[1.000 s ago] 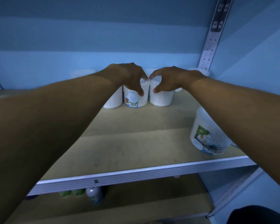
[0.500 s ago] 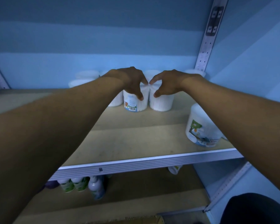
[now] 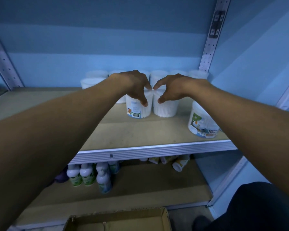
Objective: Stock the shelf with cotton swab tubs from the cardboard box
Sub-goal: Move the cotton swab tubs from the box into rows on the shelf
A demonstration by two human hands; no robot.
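Observation:
Two white cotton swab tubs stand side by side on the wooden shelf [image 3: 140, 135]. My left hand [image 3: 133, 85] grips the top of the labelled tub [image 3: 137, 110] with the barcode. My right hand [image 3: 173, 87] grips the top of the plain tub [image 3: 166, 109] beside it. More tubs [image 3: 93, 80] stand in a row behind them against the back wall. Another tub [image 3: 201, 124] leans tilted at the shelf's right front. The cardboard box [image 3: 117, 220] lies open at the bottom of the view.
A perforated metal upright [image 3: 208, 52] rises at the back right and another upright [image 3: 2, 59] at the left. On the lower shelf stand several small bottles [image 3: 88, 175], with several more lying at its back right [image 3: 178, 164]. A dark trouser leg [image 3: 250, 209] fills the bottom right corner.
The view has pulled back and tilted down, so the lower shelf and the box now show. Both hands stay on the same two tubs.

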